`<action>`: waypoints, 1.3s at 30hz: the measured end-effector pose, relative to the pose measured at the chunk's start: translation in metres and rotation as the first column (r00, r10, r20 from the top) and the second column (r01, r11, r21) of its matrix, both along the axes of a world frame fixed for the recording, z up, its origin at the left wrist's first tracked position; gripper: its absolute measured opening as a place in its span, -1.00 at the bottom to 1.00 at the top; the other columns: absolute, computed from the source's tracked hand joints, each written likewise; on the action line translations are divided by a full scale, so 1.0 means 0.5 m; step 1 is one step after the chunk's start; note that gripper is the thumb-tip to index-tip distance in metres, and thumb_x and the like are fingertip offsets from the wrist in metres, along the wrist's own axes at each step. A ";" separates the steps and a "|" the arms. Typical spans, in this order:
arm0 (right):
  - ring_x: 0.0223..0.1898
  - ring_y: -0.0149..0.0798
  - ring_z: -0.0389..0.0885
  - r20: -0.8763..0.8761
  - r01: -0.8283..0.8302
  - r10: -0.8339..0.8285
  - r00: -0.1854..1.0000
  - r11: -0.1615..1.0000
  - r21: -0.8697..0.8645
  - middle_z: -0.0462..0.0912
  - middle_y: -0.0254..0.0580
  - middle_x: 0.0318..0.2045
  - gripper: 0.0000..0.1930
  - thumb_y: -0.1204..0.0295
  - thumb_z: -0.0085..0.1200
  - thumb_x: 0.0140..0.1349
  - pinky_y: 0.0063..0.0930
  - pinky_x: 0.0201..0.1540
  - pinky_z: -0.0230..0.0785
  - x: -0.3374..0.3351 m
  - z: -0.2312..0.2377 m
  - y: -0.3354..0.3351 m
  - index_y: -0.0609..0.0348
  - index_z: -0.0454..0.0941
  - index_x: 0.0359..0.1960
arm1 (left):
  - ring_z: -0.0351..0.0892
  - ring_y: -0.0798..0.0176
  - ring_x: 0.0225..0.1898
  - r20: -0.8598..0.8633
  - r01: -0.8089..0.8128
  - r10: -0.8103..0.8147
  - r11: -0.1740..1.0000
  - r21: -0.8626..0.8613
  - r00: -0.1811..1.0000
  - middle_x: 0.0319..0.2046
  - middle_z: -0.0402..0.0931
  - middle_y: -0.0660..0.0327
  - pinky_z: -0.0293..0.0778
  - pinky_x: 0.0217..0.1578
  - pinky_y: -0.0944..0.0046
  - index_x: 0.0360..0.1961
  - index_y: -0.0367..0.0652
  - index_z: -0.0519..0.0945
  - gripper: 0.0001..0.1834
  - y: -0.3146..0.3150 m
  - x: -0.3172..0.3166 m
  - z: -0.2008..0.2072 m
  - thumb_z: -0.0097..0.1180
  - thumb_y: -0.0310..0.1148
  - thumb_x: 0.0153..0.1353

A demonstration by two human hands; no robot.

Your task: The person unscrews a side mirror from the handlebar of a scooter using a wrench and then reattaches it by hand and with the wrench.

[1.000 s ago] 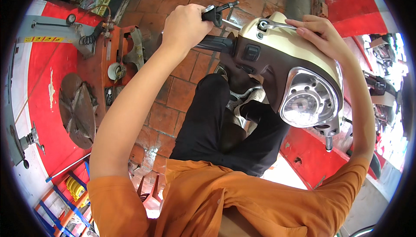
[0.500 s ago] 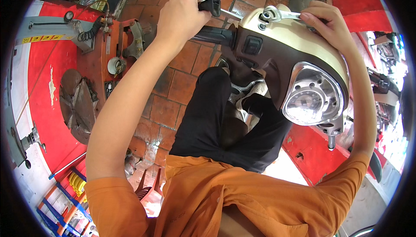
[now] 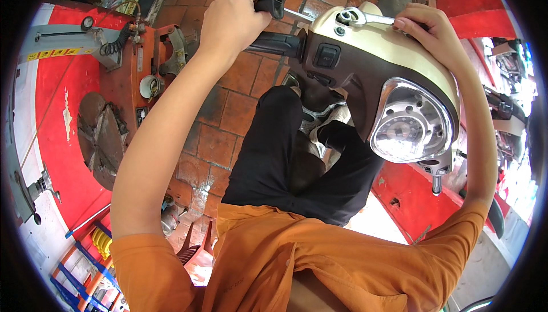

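Note:
My left hand (image 3: 233,19) is closed around a black fitting (image 3: 269,5) with a thin dark stem poking out to the right. It hovers just above the scooter's black handlebar grip (image 3: 274,43), and a silver lever (image 3: 299,15) runs between them. My right hand (image 3: 425,26) holds the shaft of a silver wrench (image 3: 374,19), fingers curled over the far side. The wrench head lies on a fitting atop the cream handlebar cover (image 3: 394,43); a small round bolt (image 3: 340,30) sits beside it. What my left palm covers is hidden.
Below the cover are a brown panel with a black switch (image 3: 326,55) and the round instrument cluster (image 3: 408,126). My knees are under the handlebar, above red floor tiles (image 3: 237,112). An orange machine with a round plate (image 3: 103,135) stands left; shelves of parts line the right.
The handlebar, wrench head and black fitting have shifted slightly to the left, with my left hand moving along. Both hands keep their holds.

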State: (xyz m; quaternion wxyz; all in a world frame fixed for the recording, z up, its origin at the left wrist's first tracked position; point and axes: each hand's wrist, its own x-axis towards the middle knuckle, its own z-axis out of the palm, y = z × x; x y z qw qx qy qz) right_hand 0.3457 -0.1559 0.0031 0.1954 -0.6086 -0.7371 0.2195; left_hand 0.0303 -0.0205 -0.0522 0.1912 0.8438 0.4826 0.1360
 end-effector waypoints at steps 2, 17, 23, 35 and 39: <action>-0.41 -0.31 0.54 0.031 -0.004 0.003 1.000 1.000 0.015 0.57 -0.17 -0.45 -0.71 0.28 0.13 0.31 -0.44 -0.32 0.36 0.000 0.003 -0.003 0.34 0.64 -0.27 | 0.67 -0.10 -0.36 -0.008 0.007 -0.006 1.000 0.004 1.000 -0.49 0.64 -0.04 0.57 -0.25 0.03 -0.23 -0.12 0.74 -0.69 -0.001 0.004 0.005 0.24 -0.27 -0.03; -0.47 0.04 0.54 0.207 0.131 -0.140 0.968 0.990 0.057 0.58 0.02 -0.53 -0.64 0.13 0.15 0.24 -0.24 -0.34 0.36 -0.103 0.067 -0.050 0.26 0.63 -0.33 | 0.66 -0.10 -0.38 -0.002 0.008 -0.008 1.000 0.001 1.000 -0.51 0.63 -0.03 0.57 -0.27 0.03 -0.23 -0.12 0.74 -0.69 0.000 -0.001 0.000 0.25 -0.26 -0.02; -0.45 0.07 0.56 0.253 0.136 -0.140 0.957 0.990 0.032 0.59 0.03 -0.52 -0.66 0.12 0.15 0.24 -0.19 -0.34 0.37 -0.098 0.069 -0.049 0.21 0.63 -0.32 | 0.66 -0.10 -0.38 0.009 0.026 -0.027 0.999 0.038 1.000 -0.51 0.64 -0.03 0.57 -0.27 0.02 -0.23 -0.11 0.74 -0.70 -0.001 -0.002 -0.003 0.26 -0.25 -0.01; -0.49 0.08 0.56 0.386 -0.182 0.111 0.916 0.971 0.152 0.55 0.01 -0.62 -0.71 0.14 0.13 0.26 -0.12 -0.42 0.36 -0.034 0.041 -0.011 0.11 0.60 -0.25 | 0.65 -0.12 -0.39 -0.003 0.043 -0.043 0.999 0.029 0.999 -0.52 0.62 -0.02 0.56 -0.30 0.01 -0.28 -0.06 0.74 -0.74 -0.011 0.004 0.007 0.29 -0.27 -0.04; -0.52 0.05 0.55 0.491 -0.304 0.165 0.856 0.928 0.217 0.54 0.01 -0.62 -0.73 0.16 0.15 0.25 -0.13 -0.45 0.34 -0.011 0.030 0.034 0.12 0.57 -0.33 | 0.64 -0.13 -0.40 0.023 0.098 -0.100 0.993 0.066 0.995 -0.52 0.62 -0.03 0.55 -0.30 0.00 -0.28 -0.04 0.74 -0.74 0.000 -0.004 0.009 0.29 -0.27 -0.04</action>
